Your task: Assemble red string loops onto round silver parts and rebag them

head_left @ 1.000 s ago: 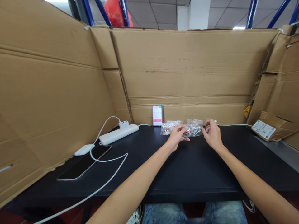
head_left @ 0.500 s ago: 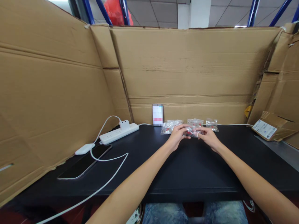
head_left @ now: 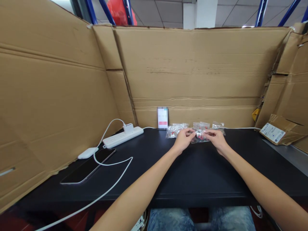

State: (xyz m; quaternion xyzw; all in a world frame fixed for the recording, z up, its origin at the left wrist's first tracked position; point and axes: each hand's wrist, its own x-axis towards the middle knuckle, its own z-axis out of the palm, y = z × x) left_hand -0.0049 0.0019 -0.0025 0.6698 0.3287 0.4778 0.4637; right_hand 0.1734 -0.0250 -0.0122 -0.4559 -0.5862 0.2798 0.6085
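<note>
Between my two hands is a clear plastic bag (head_left: 200, 137) with small red and silvery things inside, too small to name. My left hand (head_left: 184, 140) pinches its left side, thumb and fingers closed together. On its right side my right hand (head_left: 216, 139) grips the plastic the same way. Several similar clear bags (head_left: 173, 130) lie just left and behind my left hand. Another clear bag (head_left: 201, 125) is right behind the held one. One more bag (head_left: 218, 125) lies behind my right hand, which partly hides it.
A lit phone (head_left: 163, 118) leans against the cardboard wall (head_left: 192, 80). At left are a white power strip (head_left: 123, 137), a white charger block (head_left: 88, 153), a dark tablet-like device (head_left: 88, 166) and a looping white cable (head_left: 115, 183). An opened cardboard package (head_left: 284, 130) sits at right.
My hands have drawn slightly apart, and the bag between them now lies flatter and more spread out. The other bags have stayed in place.
</note>
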